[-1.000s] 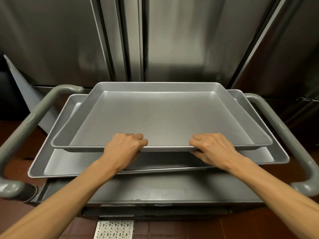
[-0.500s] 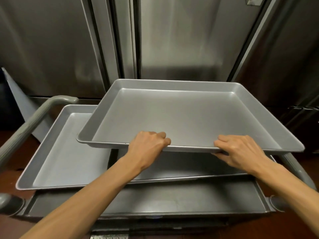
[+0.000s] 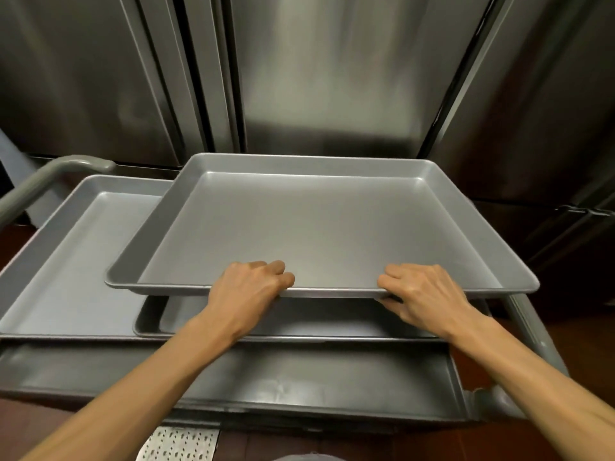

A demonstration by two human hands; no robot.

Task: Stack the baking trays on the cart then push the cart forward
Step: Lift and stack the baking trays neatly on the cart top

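Note:
I hold a grey metal baking tray (image 3: 319, 227) by its near rim, lifted and level above the cart (image 3: 299, 377). My left hand (image 3: 249, 291) grips the rim left of centre, my right hand (image 3: 422, 294) right of centre. Under it lies a second tray (image 3: 299, 322), mostly hidden, its near rim showing between my wrists. A third, larger tray (image 3: 70, 261) sits on the cart's top shelf and sticks out to the left. The held tray is offset to the right of that one.
Stainless steel fridge doors (image 3: 332, 78) stand right behind the cart. The cart's grey handle (image 3: 50, 178) curves up at the left; its right rail (image 3: 532, 334) runs beside my right forearm. A perforated floor drain (image 3: 179, 444) lies below, on red-brown tiles.
The held tray has shifted to the right of the lower trays and stayed lifted; it has hardly moved in the last half second. Both hands keep their grip on the near rim.

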